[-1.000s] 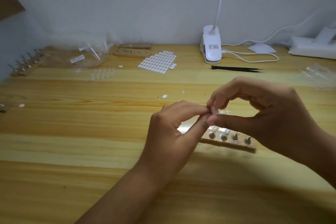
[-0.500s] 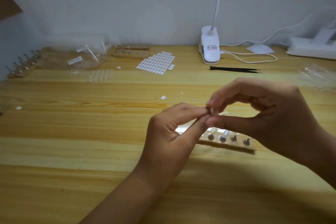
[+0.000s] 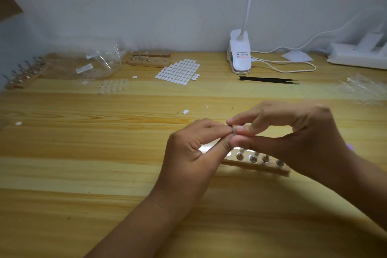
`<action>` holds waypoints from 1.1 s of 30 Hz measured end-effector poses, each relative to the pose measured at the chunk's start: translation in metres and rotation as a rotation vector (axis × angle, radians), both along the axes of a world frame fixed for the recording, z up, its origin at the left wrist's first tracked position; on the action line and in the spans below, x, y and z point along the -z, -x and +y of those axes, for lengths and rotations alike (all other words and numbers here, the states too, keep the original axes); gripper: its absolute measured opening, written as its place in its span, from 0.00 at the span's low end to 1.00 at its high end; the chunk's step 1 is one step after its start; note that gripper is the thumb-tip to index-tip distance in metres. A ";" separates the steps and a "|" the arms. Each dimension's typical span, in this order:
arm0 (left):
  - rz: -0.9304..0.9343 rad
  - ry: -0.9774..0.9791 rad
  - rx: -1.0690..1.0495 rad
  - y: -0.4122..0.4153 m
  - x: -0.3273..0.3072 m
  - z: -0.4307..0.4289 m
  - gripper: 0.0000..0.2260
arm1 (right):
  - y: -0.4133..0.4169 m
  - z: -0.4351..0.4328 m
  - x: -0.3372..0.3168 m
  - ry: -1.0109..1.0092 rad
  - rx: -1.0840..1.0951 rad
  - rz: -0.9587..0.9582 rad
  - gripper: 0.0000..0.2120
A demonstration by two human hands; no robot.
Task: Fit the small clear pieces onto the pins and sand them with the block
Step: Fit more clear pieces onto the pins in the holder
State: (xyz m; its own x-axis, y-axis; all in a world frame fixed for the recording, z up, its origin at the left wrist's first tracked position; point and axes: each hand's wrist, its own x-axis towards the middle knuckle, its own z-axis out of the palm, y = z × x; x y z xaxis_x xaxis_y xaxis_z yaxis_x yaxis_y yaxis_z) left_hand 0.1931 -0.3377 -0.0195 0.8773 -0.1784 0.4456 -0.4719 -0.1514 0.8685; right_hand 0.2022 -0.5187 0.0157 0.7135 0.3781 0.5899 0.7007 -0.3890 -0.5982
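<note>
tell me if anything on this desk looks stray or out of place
A white oval lies alone on the table, another sits near the left edge, and a third is just left of the sheet of ovals. Nothing else looks spilled or broken.

I see left hand (image 3: pixel 188 153) + right hand (image 3: pixel 293 138) pinching one small clear piece (image 3: pixel 234 130) between fingertips | wooden pin strip (image 3: pixel 272 168) on surface (image 3: pixel 83 174) just beneath | black tweezers (image 3: pixel 268 80), clip lamp (image 3: pixel 240 56) at back
</note>
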 end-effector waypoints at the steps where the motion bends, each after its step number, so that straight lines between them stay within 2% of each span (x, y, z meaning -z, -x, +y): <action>1: -0.004 -0.007 -0.009 0.000 0.000 0.000 0.07 | -0.001 0.000 -0.001 0.016 -0.010 0.012 0.11; 4: -0.029 -0.040 -0.030 -0.001 0.000 0.000 0.06 | -0.008 -0.008 -0.012 0.009 -0.065 0.207 0.03; 8: -0.036 -0.077 -0.043 -0.004 0.000 0.002 0.05 | -0.014 -0.017 -0.021 -0.102 -0.110 0.582 0.10; 10: -0.026 -0.074 -0.060 -0.004 -0.001 0.004 0.04 | -0.013 -0.017 -0.020 -0.130 -0.173 0.682 0.10; 18: 0.066 0.038 -0.011 0.000 -0.012 0.005 0.11 | 0.003 -0.015 -0.022 -0.028 -0.152 0.588 0.07; 22: 0.020 -0.051 0.041 0.008 -0.015 -0.001 0.12 | 0.023 -0.020 -0.013 -0.269 -0.071 0.569 0.07; 25: -0.113 -0.222 0.048 0.014 -0.014 -0.008 0.14 | 0.040 -0.019 -0.003 -0.469 -0.020 0.602 0.07; 27: -0.188 -0.260 0.055 0.016 -0.013 -0.011 0.13 | 0.049 -0.018 0.000 -0.560 -0.046 0.626 0.06; 33: -0.212 -0.288 0.113 0.020 -0.015 -0.014 0.13 | 0.057 -0.023 0.008 -0.606 -0.051 0.643 0.05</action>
State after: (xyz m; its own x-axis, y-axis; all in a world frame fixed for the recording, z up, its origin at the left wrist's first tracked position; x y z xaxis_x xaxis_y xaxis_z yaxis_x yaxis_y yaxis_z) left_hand 0.1726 -0.3514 -0.0046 0.7387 -0.4130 0.5327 -0.6643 -0.3122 0.6792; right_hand 0.1448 -0.5420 0.0080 0.9669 0.1705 0.1897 0.1657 0.1453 -0.9754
